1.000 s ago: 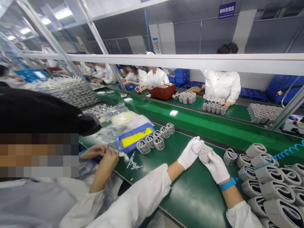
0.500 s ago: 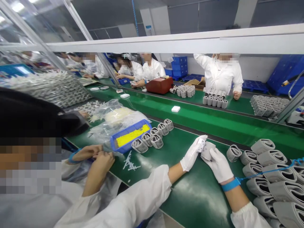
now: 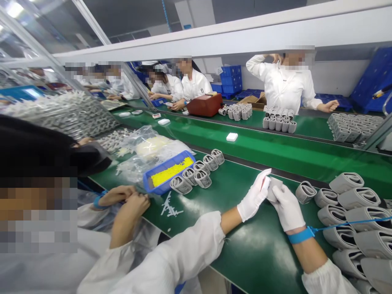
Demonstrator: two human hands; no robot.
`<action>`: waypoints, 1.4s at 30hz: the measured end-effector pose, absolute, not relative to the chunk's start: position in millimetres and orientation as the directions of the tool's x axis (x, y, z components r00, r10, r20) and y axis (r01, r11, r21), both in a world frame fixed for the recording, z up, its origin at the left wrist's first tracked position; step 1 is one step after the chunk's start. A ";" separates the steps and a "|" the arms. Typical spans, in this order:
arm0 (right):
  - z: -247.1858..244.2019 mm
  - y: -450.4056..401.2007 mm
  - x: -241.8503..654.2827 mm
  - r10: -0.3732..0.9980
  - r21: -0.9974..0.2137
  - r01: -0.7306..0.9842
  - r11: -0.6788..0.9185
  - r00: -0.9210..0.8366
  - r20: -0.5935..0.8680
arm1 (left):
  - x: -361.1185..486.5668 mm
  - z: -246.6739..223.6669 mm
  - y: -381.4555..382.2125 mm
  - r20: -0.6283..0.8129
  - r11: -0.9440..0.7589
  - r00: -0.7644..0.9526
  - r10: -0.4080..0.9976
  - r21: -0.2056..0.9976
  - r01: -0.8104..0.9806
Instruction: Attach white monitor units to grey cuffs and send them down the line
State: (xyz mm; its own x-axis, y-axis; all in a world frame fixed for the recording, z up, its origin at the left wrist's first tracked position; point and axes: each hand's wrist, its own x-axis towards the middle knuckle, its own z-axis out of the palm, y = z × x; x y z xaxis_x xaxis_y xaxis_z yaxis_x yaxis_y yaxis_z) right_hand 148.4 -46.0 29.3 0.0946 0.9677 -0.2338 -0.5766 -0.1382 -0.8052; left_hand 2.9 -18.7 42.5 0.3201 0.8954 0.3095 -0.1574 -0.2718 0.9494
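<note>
Above the green bench, my gloved left hand [image 3: 255, 197] is closed on a small white plastic unit [image 3: 266, 183] with a reddish edge, its fingers stretched along the back. Close against that unit is a grey wrist cuff [image 3: 275, 185], pinched between the thumb and fingers of my gloved right hand [image 3: 287, 207]. Whether unit and cuff are joined cannot be made out. A blue strap [image 3: 301, 235] with a cord circles my right wrist. Just right of that hand stands a single rolled grey cuff [image 3: 305, 192].
Rolled cuffs [image 3: 352, 220] crowd the right side; several more [image 3: 202, 178] stand by a blue tray [image 3: 169, 190] of yellow pieces. White strips [image 3: 170, 209] lie on the bench. A co-worker's hands [image 3: 134, 204] are at left. Beyond, a white unit [image 3: 232, 137] sits on the green belt.
The white unit has turned in my left hand: its dotted face showed before, now a reddish edge does. The white unit on the belt appears slightly farther right. The co-worker opposite has extended an arm.
</note>
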 end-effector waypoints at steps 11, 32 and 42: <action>25.7 -35.1 161.8 0.939 -0.997 -0.039 0.071 0.340 0.053 | 6.7 -3.3 2.5 0.079 -0.002 0.401 0.913 0.982 -0.189; 28.1 -46.1 170.0 0.973 -0.783 0.586 0.207 -0.039 0.227 | -20.9 36.2 22.7 -0.123 0.241 0.597 0.793 0.963 -0.122; 9.1 -39.7 185.0 0.910 -0.771 0.509 0.383 -0.062 0.410 | -127.7 76.8 -15.4 -0.025 0.012 0.400 0.916 0.999 0.035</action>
